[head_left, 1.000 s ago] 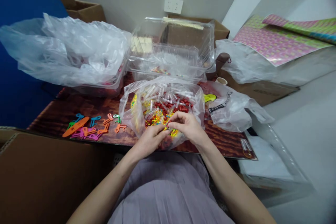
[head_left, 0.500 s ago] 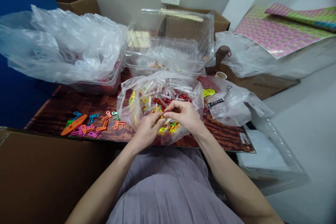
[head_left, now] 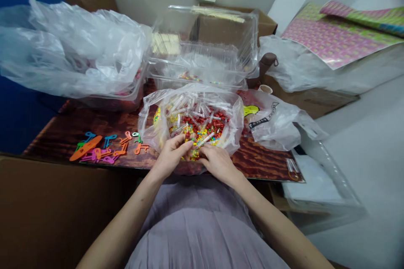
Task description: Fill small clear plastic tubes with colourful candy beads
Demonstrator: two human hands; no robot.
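A small clear plastic tube (head_left: 205,138) lies slanted at the near edge of an open clear plastic bag (head_left: 148,111), its near end pinched in the fingertips of the right hand (head_left: 217,162). Just left of it, the left hand (head_left: 170,154) has its fingers pressed together on a small red cap (head_left: 187,135). The bag holds more tubes, red caps and coloured beads (head_left: 189,128). It rests on a dark wood-patterned table (head_left: 261,159). Bright plastic clips (head_left: 104,149) lie to the left, and a clear clamshell box (head_left: 205,50) stands farther back.
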